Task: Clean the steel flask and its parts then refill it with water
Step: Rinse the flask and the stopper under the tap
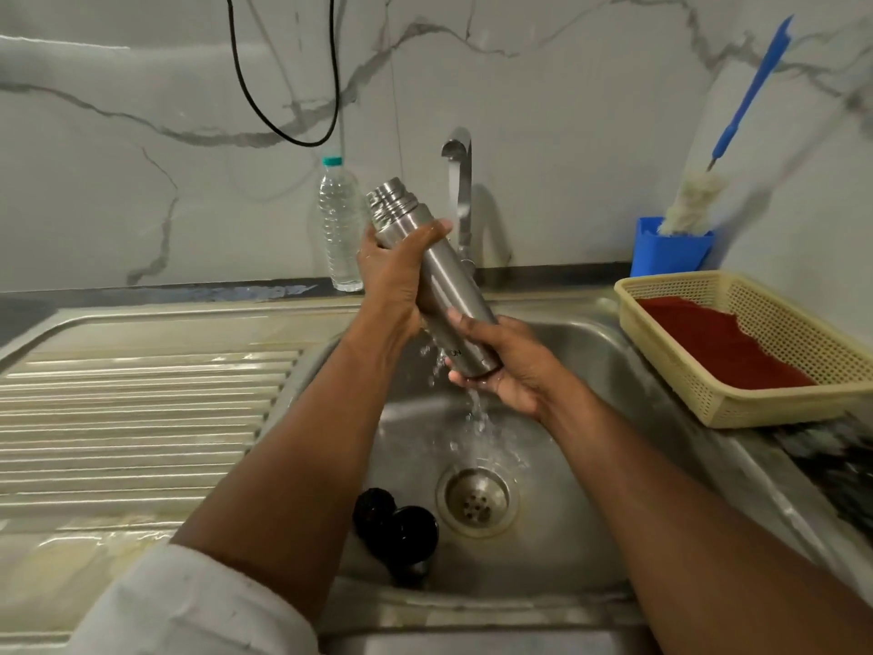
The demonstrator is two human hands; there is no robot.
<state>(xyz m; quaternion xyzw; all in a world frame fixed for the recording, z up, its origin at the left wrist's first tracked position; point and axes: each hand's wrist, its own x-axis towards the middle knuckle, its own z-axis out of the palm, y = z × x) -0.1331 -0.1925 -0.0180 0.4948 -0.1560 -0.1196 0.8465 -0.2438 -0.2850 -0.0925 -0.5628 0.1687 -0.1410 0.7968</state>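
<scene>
1. Flask (437, 276), uncapped and tilted, sits mid-frame over the sink (590, 512), in the stream from the tap (459, 182).
2. My left hand (394, 281) wraps around its upper body.
3. My right hand (512, 364) grips its base.
4. Two black caps (394, 529) lie in the basin, lower centre.

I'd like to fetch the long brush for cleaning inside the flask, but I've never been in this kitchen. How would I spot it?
Find the tap behind the sink and look right along the marble wall to the blue holder, just behind the yellow basket. The bottle brush stands in it, leaning against the wall. It alone has a long blue handle and a fluffy off-white head.
</scene>
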